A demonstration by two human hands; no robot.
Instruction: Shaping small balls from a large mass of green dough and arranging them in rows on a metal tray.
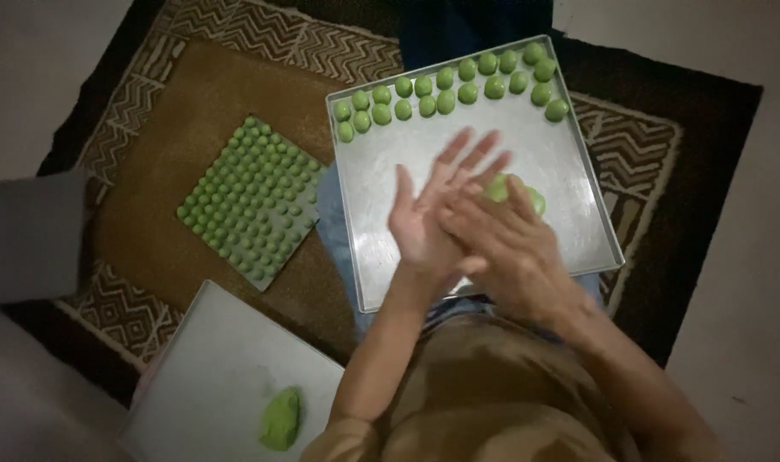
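My left hand [424,201] is flat, palm up, fingers spread, over a large metal baking tray [569,162] on my lap. My right hand [501,244] lies across it, palm to palm. A lump of green dough [499,185] shows at my right fingertips; whether it sits in the fingers or on the tray I cannot tell. Two rows of small green dough balls [445,90] line the tray's far edge.
A square tray [251,204] packed with several small green balls lies on the patterned brown rug [176,103] to the left. At lower left, a grey board [210,376] carries a lump of green dough [280,419]. A grey box [30,235] sits at far left.
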